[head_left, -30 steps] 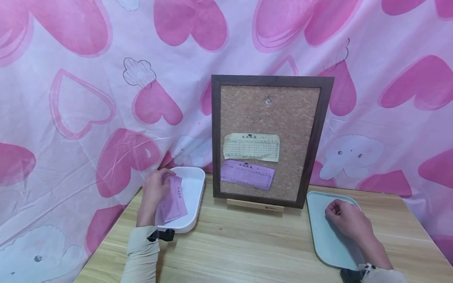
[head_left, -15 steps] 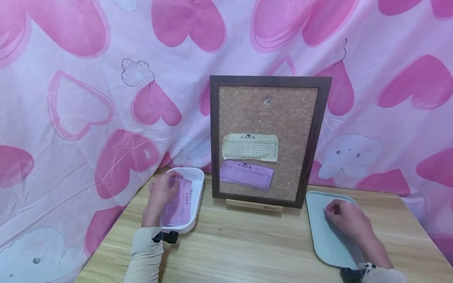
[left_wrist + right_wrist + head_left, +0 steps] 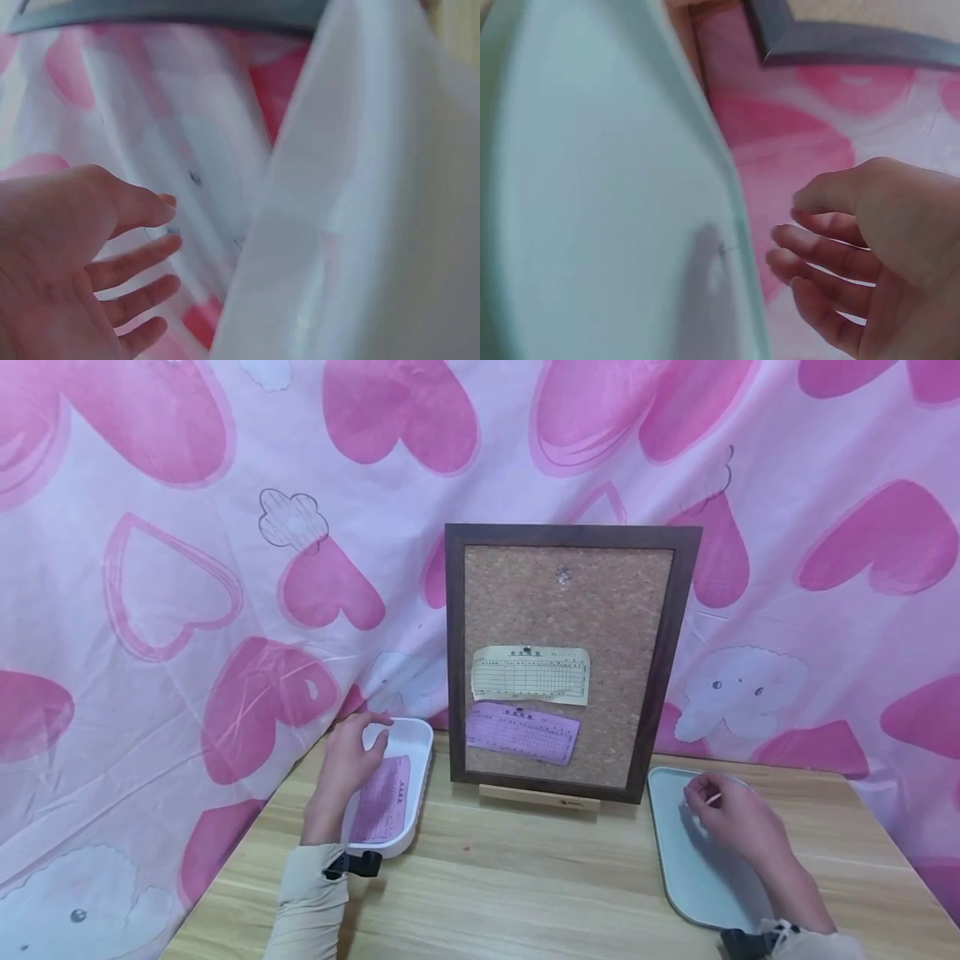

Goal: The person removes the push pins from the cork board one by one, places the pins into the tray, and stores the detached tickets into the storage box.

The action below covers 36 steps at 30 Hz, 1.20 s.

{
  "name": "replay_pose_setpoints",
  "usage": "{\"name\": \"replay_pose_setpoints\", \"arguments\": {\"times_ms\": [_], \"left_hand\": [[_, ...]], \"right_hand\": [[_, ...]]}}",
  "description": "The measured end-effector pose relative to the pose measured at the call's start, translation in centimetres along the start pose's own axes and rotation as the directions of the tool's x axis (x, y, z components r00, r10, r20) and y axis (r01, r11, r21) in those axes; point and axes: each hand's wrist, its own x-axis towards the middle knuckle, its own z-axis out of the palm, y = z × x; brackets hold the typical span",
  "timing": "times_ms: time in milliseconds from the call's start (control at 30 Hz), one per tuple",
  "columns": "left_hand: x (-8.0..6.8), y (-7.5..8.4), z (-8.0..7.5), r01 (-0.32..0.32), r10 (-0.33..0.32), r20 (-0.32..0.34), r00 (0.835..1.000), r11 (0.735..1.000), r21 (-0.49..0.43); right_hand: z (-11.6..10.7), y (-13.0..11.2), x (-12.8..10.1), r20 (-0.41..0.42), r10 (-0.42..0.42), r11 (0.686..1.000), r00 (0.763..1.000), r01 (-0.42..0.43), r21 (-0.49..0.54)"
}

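My left hand (image 3: 372, 732) hovers with straight, spread fingers over the far end of a white tray (image 3: 417, 742) at the table's left. A pink slip (image 3: 382, 810) lies flat in that tray, free of the hand. The left wrist view shows the same open hand (image 3: 161, 255) beside the tray's white wall (image 3: 352, 225). My right hand (image 3: 693, 797) hangs with loosely curled fingers over a pale green tray (image 3: 686, 877) on the right. In the right wrist view its fingers (image 3: 817, 251) hold nothing. A tiny dark pin-like thing (image 3: 724, 249) lies on the green tray (image 3: 592, 187) just off the fingertips.
A dark-framed cork board (image 3: 570, 593) stands on a wooden rest at the back middle, with a yellow slip (image 3: 531, 674) pinned above a pink slip (image 3: 522, 732). A pink heart-print cloth (image 3: 187, 568) hangs behind. The wooden table (image 3: 517, 885) runs between the trays.
My left hand has laid the pink slip into the white tray and let go, its fingers lifting away. My right hand has risen slightly over the green tray and loosened.
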Motion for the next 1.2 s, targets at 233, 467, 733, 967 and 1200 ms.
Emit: {"name": "replay_pose_setpoints", "arguments": {"times_ms": [233, 467, 733, 967, 1200], "left_hand": [[0.3, 3.8, -0.1, -0.170, 0.150, -0.130, 0.980, 0.972, -0.160], [0.4, 6.9, 0.9, -0.274, 0.216, -0.248, 0.944, 0.934, -0.230], [1.3, 9.9, 1.6, -0.322, 0.230, -0.302, 0.925, 0.897, -0.302], [1.9, 11.5, 2.2, -0.325, 0.237, -0.291, 0.927, 0.894, -0.308], [2.5, 12.7, 2.6, -0.333, 0.253, -0.280, 0.926, 0.896, -0.293]], "right_hand": [[-1.1, -3.2, -0.2, -0.199, -0.073, 0.997, 0.977, 0.072, -0.012], [-1.9, -7.3, -0.1, -0.351, -0.137, 0.988, 0.926, 0.152, 0.017], [-2.3, -11.4, 0.7, -0.507, -0.229, 0.953, 0.831, 0.297, 0.056], [-2.8, -13.9, 1.5, -0.544, -0.301, 0.926, 0.784, 0.375, 0.029], [-3.2, -16.6, 2.5, -0.526, -0.376, 0.898, 0.763, 0.439, -0.005]]}}
